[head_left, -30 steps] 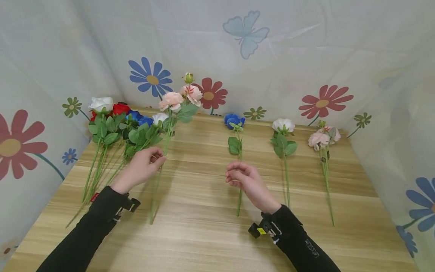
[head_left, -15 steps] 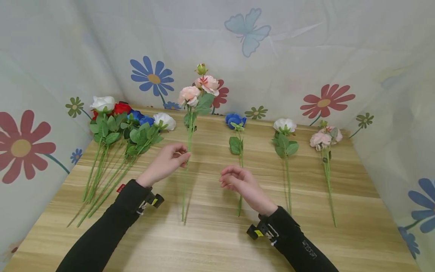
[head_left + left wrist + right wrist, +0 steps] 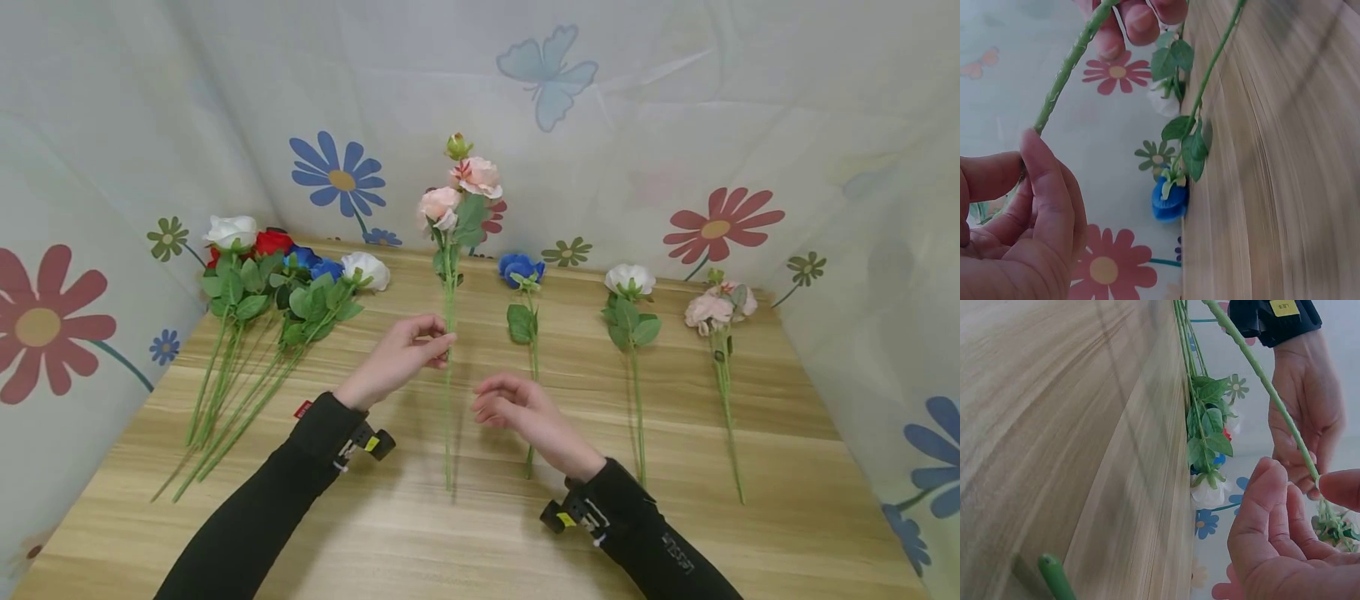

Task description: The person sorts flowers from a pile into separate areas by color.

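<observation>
My left hand [image 3: 401, 354] pinches the green stem of a pink peony spray [image 3: 446, 208] between thumb and fingers and holds it above the table. The spray has two pink blooms and a green bud at its top. In the left wrist view the stem [image 3: 1066, 72] slants up from the pinching fingers [image 3: 1047, 187]. My right hand [image 3: 532, 417] hovers to the right of that stem, its fingers loosely bent and holding nothing. Beneath and behind the right hand lies a blue rose [image 3: 521, 271], its stem partly covered by the hand.
A bunch of roses lies at the left, with white [image 3: 231, 232], red [image 3: 272, 242] and blue [image 3: 326, 268] blooms. Right of the blue rose lie a white rose [image 3: 630, 279] and a pink peony spray [image 3: 711, 310]. A printed curtain [image 3: 637, 125] hangs behind the wooden table [image 3: 480, 542].
My left hand has carried the pink peony spray rightward from beside the bunch to mid-table, uncovering a white rose. My right hand has shifted slightly left.
</observation>
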Motion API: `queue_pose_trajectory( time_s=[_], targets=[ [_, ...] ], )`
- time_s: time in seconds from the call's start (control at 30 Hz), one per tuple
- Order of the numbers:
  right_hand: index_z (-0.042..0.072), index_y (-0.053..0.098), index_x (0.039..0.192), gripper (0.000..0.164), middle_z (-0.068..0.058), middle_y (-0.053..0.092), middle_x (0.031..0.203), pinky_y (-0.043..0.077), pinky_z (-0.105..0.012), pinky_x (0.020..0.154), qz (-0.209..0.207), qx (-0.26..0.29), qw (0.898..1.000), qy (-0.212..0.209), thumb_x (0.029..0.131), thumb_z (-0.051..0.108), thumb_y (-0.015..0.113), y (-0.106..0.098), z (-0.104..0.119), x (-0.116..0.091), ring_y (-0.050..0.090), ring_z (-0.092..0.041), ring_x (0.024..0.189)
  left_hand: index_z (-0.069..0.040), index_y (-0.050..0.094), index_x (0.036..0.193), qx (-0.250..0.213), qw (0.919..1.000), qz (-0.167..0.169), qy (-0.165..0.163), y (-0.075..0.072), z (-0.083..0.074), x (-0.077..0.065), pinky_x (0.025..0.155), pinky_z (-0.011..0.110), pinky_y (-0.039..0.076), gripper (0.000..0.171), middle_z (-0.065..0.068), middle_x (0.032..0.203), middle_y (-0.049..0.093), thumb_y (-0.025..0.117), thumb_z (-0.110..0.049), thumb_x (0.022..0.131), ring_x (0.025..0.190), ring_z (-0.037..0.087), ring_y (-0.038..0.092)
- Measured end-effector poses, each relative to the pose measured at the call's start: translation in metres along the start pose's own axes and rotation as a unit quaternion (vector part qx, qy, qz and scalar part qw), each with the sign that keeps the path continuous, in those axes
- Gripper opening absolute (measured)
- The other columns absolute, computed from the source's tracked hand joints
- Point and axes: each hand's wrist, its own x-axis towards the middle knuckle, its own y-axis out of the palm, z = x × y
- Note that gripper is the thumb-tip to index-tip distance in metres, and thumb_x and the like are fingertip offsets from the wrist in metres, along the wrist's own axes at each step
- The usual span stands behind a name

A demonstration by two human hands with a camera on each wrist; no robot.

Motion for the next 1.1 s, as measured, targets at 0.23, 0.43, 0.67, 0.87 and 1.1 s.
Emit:
queue_pose_trajectory(
  time_s=[0.23, 0.43, 0.67, 0.87, 1.1],
  targets=[
    [-0.011, 0.044, 0.138, 0.045, -0.032, 0.059, 0.125, 0.055, -0.044, 0.101, 0.027, 0.007, 1.0, 0.006, 0.104, 0.017, 0.048, 0.005, -0.001, 0.001, 0.067, -0.023, 0.106, 0.002, 0.054, 0.111, -0.042, 0.9991, 0.006, -0.008, 0.014, 0.0, 0.01, 0.099, 0.055, 0.055, 0.017, 0.003, 0.094, 0.055, 0.052, -0.014, 0.106, 0.086, 0.013, 0.061],
    [-0.011, 0.042, 0.14, 0.047, -0.034, 0.059, 0.129, 0.057, -0.036, 0.092, 0.046, -0.006, 0.999, 0.003, 0.104, 0.017, 0.051, 0.005, 0.0, 0.0, 0.068, -0.018, 0.104, 0.0, 0.056, 0.112, -0.053, 0.9985, 0.009, -0.01, 0.025, 0.003, 0.016, 0.099, 0.05, 0.056, 0.018, 0.005, 0.098, 0.057, 0.054, -0.016, 0.105, 0.088, 0.013, 0.062],
    [-0.01, 0.049, 0.135, 0.039, -0.034, 0.063, 0.12, 0.056, -0.036, 0.09, 0.012, -0.051, 0.998, -0.02, 0.104, 0.013, 0.052, 0.003, 0.001, -0.001, 0.068, -0.03, 0.104, 0.001, 0.057, 0.11, -0.06, 0.9981, 0.014, 0.002, 0.035, 0.007, 0.022, 0.098, 0.054, 0.054, 0.018, 0.001, 0.093, 0.056, 0.055, -0.016, 0.105, 0.086, 0.013, 0.06],
    [-0.012, 0.049, 0.133, 0.034, -0.036, 0.062, 0.109, 0.057, -0.029, 0.075, 0.005, -0.056, 0.998, -0.025, 0.105, 0.008, 0.049, 0.0, 0.002, -0.002, 0.068, -0.018, 0.088, -0.001, 0.058, 0.111, -0.055, 0.9983, 0.017, 0.003, 0.038, 0.009, 0.025, 0.098, 0.056, 0.053, 0.018, 0.006, 0.098, 0.058, 0.055, -0.018, 0.105, 0.089, 0.018, 0.063],
    [-0.013, 0.048, 0.13, 0.032, -0.036, 0.06, 0.104, 0.058, -0.029, 0.072, 0.002, -0.051, 0.998, -0.032, 0.105, 0.005, 0.047, -0.002, 0.003, -0.006, 0.066, -0.012, 0.082, -0.003, 0.059, 0.113, -0.046, 0.9988, 0.016, 0.009, 0.042, 0.009, 0.025, 0.098, 0.057, 0.053, 0.02, 0.004, 0.099, 0.058, 0.054, -0.021, 0.106, 0.097, 0.03, 0.066]
  ],
)
